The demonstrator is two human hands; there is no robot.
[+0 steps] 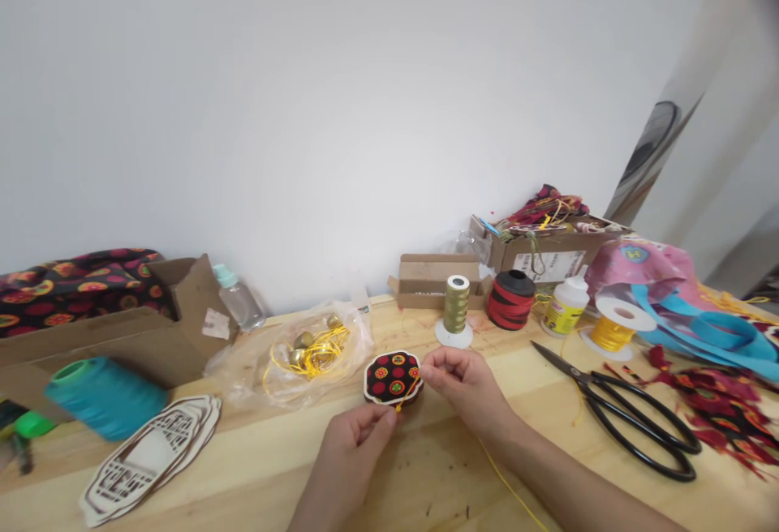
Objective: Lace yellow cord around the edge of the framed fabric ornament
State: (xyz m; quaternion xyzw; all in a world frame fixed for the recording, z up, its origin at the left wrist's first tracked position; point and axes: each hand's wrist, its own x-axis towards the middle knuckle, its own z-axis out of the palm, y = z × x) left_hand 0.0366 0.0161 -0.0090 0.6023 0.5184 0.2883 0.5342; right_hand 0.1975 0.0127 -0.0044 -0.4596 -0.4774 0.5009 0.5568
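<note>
A small scalloped piece covered in black fabric with red and yellow flowers (393, 376) lies on the wooden table (256, 467). A thin yellow cord (411, 393) crosses its lower right edge and trails back along my right forearm. My left hand (358, 438) pinches the cord just below the piece. My right hand (463, 380) is closed on the cord at the piece's right edge.
Black scissors (626, 418) lie to the right. Behind stand an olive thread spool (456, 305), a red-black ribbon roll (511, 298), a glue bottle (565, 306) and a yellow cord reel (614, 326). A bag of bells (307, 349), a teal spool (101, 396) and wooden cutouts (152, 455) lie left.
</note>
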